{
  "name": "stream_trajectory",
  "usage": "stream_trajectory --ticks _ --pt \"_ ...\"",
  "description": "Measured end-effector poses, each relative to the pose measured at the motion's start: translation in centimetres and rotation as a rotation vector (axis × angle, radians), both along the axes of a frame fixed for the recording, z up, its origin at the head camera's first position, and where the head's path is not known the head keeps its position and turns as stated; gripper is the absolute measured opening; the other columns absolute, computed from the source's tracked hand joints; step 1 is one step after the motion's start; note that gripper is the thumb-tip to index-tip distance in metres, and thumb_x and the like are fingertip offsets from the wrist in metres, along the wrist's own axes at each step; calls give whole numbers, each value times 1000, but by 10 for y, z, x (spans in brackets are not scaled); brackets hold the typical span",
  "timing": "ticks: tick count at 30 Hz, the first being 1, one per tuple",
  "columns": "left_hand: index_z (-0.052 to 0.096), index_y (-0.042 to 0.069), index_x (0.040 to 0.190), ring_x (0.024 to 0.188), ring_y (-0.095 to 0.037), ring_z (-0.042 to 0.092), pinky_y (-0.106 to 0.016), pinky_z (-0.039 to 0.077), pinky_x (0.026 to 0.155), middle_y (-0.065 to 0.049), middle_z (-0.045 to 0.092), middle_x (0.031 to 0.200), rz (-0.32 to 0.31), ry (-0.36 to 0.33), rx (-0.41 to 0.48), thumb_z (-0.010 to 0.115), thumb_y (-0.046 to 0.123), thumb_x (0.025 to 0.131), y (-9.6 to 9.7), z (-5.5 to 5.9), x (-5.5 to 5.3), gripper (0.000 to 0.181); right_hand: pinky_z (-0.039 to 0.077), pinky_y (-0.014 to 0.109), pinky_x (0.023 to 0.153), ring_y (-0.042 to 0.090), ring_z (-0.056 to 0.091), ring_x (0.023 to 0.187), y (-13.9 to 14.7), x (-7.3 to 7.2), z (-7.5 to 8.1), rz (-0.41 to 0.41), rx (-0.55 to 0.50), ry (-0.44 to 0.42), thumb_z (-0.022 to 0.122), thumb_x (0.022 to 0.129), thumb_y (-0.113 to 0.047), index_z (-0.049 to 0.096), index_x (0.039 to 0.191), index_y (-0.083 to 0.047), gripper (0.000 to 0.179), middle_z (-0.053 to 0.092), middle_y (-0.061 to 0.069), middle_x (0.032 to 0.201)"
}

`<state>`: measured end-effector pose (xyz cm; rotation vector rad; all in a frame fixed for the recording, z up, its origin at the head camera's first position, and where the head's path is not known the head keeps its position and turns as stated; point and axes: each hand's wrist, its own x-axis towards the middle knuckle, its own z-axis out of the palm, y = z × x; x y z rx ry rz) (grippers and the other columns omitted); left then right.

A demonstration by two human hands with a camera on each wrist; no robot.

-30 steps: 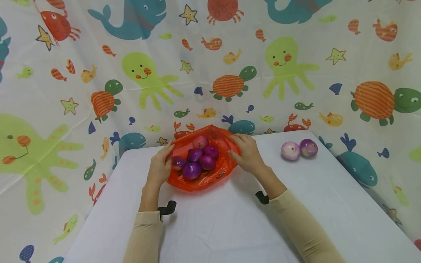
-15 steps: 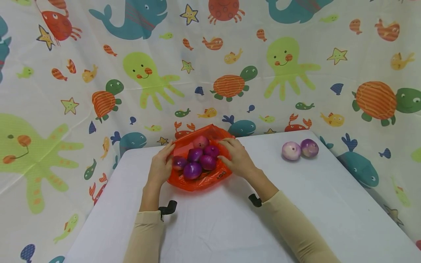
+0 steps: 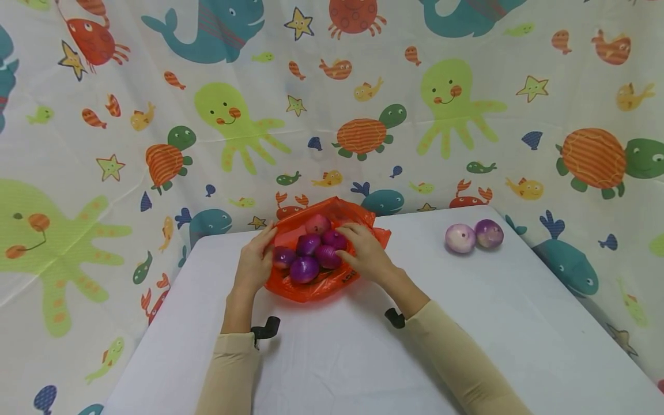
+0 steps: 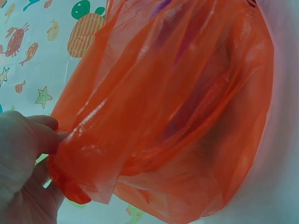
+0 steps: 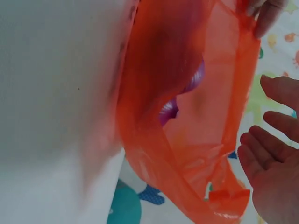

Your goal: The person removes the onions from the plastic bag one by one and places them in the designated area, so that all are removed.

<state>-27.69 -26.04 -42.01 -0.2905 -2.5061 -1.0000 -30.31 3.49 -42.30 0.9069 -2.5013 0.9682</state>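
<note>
An orange-red plastic bag [image 3: 295, 293] lies wide-mouthed on the white table, with several purple onions [image 3: 304, 270] inside. At the bag's left rim, my left hand [image 3: 254, 262] pinches the plastic between thumb and fingers; the left wrist view shows the folded edge of the bag [image 4: 154, 116] in that grip. Over the bag's right side hovers my right hand [image 3: 369, 253], its fingers loosely bent. In the right wrist view the right hand [image 5: 275, 163] appears apart from the bag [image 5: 140, 121] and holds nothing. Part of the bag's right rim is hidden behind it.
Toward the table's right back edge, a pale onion [image 3: 460, 238] and a darker purple onion [image 3: 489, 234] sit side by side. A curtain printed with sea animals [image 3: 360, 135] hangs behind and along both sides of the white table [image 3: 332, 357].
My right hand has let go of the bag's right rim and moved left over the bag. That rim now shows to the right of the hand. My left hand has stayed in place.
</note>
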Motion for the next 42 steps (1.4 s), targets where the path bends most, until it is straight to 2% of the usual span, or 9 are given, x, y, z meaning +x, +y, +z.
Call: stream_trajectory --ticks 9,20,25,35,42 --pt "51 11 154 151 -33 44 -51 44 117 -5 45 164 4 -10 -3 57 -7 101 0 1 2 56 50 46 115 26 50 138 -12 -10 -8 7 58 -63 77 95 -23 58 146 -12 55 56 7 143" --pt "51 10 154 151 -31 44 -50 44 118 -5 45 163 9 -4 -9 57 -5 102 -1 1 1 55 48 46 116 26 49 138 -20 -21 -19 25 67 -125 76 97 -25 57 146 -11 55 55 6 144" --pt "51 10 154 150 -33 45 -51 43 118 -6 46 163 8 -2 -6 56 -6 101 -1 2 1 55 45 48 120 29 47 142 -21 -24 -25 41 64 -161 70 101 -26 55 148 -7 53 54 9 148" --pt "51 11 154 151 -32 44 -50 44 117 -4 45 164 14 -7 -7 57 -7 101 0 1 0 56 35 51 126 30 41 150 -22 -26 -33 68 71 -231 62 106 -27 50 153 -9 52 51 9 158" --pt "51 12 154 151 -32 44 -51 44 117 -4 45 164 14 -14 4 58 -10 99 1 2 2 60 36 52 125 32 44 148 -22 -27 -34 109 80 -246 62 105 -26 49 155 -8 54 53 11 156"
